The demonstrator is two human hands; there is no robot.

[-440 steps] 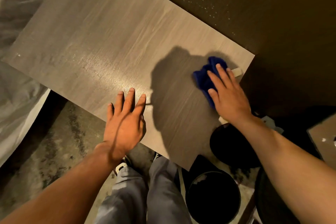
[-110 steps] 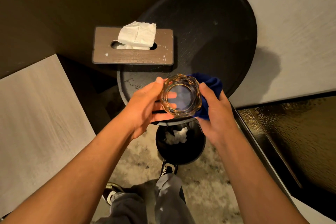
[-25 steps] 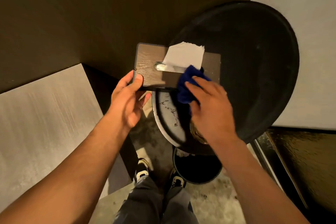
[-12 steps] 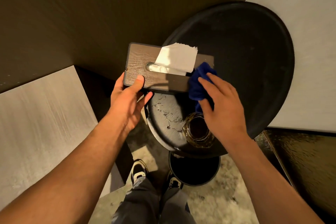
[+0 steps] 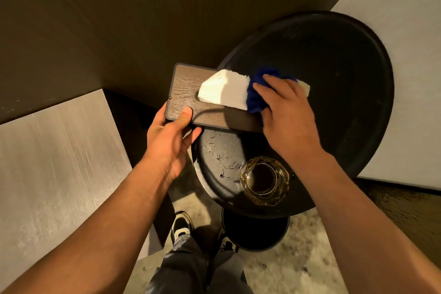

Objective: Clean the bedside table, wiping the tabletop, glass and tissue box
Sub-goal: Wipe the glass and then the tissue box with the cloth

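Since half a second ago the right hand [image 5: 288, 112] and its blue cloth [image 5: 259, 93] have slid further along the tissue box [image 5: 188, 93] lid toward its far right end, and the white tissue [image 5: 224, 90] is now pushed over flat toward the left instead of standing up. Left hand [image 5: 171, 136] grips the box at its near left corner: thumb on top of the wood-grain lid, fingers curled underneath, so the box is lifted and tilted, its left half hanging out past the left rim of the round black table [image 5: 358, 102]. Right hand fingers are held close together and bent over the bunched cloth, pressing it onto the lid just right of the tissue; I can't tell whether the thumb pinches the cloth, it's hidden. Glass [image 5: 265, 180] stands upright near the table's front edge, apart from both hands, just right of a scuffed, streaked patch on the tabletop. Below the table's front edge sits a dark round bin [image 5: 255, 234], touching nothing I can see. Grey rectangular tabletop [image 5: 55, 162] fills the left side, well apart from the box. Person's shoes [image 5: 181, 224] and trouser legs show at the bottom on a mottled floor [image 5: 293, 267].
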